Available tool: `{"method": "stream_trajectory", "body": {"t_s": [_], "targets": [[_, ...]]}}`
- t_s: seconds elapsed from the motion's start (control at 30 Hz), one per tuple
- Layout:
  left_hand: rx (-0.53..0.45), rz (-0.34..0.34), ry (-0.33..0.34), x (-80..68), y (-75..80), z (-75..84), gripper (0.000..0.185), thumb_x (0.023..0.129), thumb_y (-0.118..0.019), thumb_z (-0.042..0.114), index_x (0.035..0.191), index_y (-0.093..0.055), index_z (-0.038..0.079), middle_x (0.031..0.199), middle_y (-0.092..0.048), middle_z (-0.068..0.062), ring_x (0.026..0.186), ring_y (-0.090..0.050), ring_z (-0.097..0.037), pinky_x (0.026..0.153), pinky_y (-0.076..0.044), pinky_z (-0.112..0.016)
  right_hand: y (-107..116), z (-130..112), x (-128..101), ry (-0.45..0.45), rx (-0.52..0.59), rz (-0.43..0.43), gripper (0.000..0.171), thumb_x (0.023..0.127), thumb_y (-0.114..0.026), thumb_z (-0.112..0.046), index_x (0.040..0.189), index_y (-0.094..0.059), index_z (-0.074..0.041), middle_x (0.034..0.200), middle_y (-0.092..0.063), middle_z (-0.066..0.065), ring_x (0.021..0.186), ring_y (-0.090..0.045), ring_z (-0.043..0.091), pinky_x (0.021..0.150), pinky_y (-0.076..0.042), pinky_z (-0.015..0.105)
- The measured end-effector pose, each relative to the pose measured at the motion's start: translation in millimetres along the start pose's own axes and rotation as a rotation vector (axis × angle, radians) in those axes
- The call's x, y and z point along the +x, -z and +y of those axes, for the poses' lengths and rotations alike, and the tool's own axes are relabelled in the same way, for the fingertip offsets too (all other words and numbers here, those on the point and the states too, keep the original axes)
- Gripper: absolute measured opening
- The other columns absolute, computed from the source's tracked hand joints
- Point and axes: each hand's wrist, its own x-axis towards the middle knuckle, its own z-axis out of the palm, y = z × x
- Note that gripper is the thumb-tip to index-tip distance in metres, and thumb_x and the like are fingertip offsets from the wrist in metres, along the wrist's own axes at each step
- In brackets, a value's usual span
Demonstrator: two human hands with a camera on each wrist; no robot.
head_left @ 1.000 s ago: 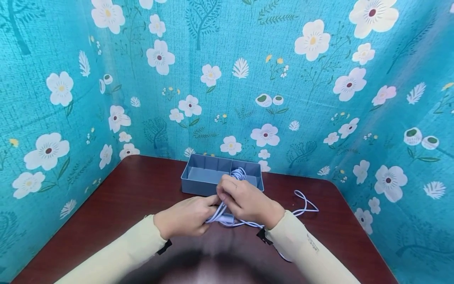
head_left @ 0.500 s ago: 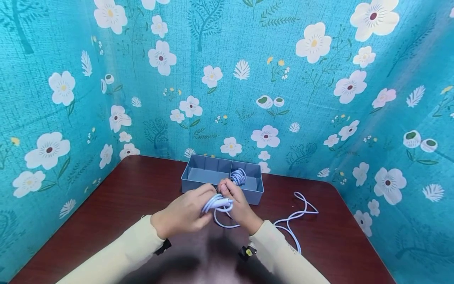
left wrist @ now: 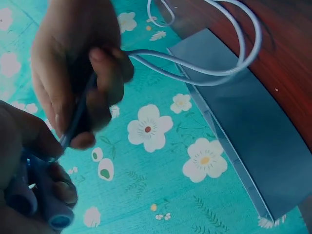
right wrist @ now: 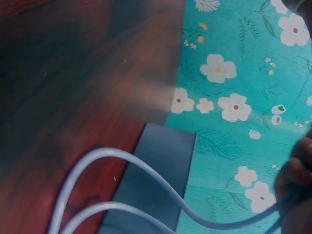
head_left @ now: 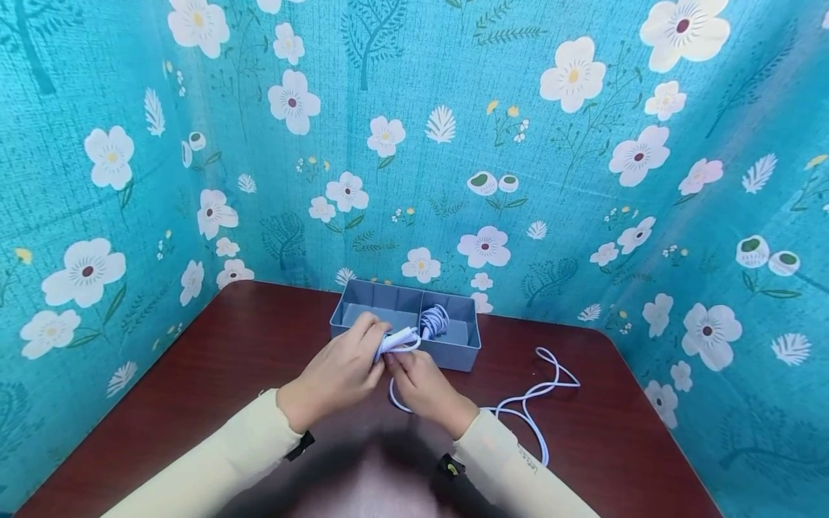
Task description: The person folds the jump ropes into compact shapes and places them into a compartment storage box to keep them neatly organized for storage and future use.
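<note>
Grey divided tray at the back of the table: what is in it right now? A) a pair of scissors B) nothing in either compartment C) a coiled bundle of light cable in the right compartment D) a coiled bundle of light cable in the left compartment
C: in the head view a coiled cable bundle sits in the right compartment of the tray, while the left compartment shows only bare floor.

Bare dark red wooden table (head_left: 214, 374) lies open at nine o'clock; a grey plastic divided box (head_left: 363, 316) blocks twelve; loose white cable (head_left: 540, 392) crosses three.
</note>
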Motion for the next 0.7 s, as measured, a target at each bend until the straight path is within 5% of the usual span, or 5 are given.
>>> {"method": "stream_trajectory", "body": {"t_s": [0.17, 0.3, 0.53, 0.7], "targets": [[0.229, -0.066, 0.017, -2.2, -6.7, -1.5, 0.032, 0.083, -0.066, 0.002, 0.110, -0.052, -0.010, 0.099, -0.047, -0.017, 0.075, -0.053, -0.022, 0.065, -0.054, -0.029, 6, -9, 1, -0.088, -0.091, -0.224, 0.009, 0.097, -0.055, -0.018, 0.099, -0.058, -0.010, 0.073, -0.054, -0.007, 0.062, -0.051, 0.006, 0.057, -0.044, 0.022], [0.416, -0.109, 0.048, -3.2, -9.2, -0.6, 0.033, 0.083, -0.069, 0.003, 0.105, -0.051, -0.012, 0.090, -0.045, -0.019, 0.066, -0.047, -0.022, 0.059, -0.052, -0.028, 8, -18, 2, -0.058, -0.167, -0.322, 0.012, 0.094, -0.061, -0.022, 0.095, -0.056, -0.010, 0.069, -0.049, -0.010, 0.057, -0.048, 0.003, 0.053, -0.042, 0.018], [0.642, -0.168, 0.044, -8.0, -8.7, -0.5, 0.017, 0.087, -0.063, 0.007, 0.085, -0.049, -0.003, 0.069, -0.041, -0.012, 0.056, -0.042, -0.019, 0.048, -0.041, -0.027, 16, -31, 4, 0.117, -0.427, -0.256, 0.014, 0.094, -0.062, -0.023, 0.086, -0.056, -0.013, 0.062, -0.048, -0.008, 0.046, -0.043, 0.007, 0.043, -0.036, 0.023], [0.646, -0.177, 0.031, -9.7, -6.0, 0.3, 0.016, 0.090, -0.058, 0.007, 0.083, -0.045, 0.002, 0.056, -0.038, -0.006, 0.045, -0.043, -0.016, 0.041, -0.036, -0.028, 28, -36, 10, 0.221, -0.572, -0.225, 0.015, 0.092, -0.066, -0.023, 0.085, -0.058, -0.012, 0.066, -0.052, -0.003, 0.047, -0.047, 0.010, 0.041, -0.034, 0.025]]}}
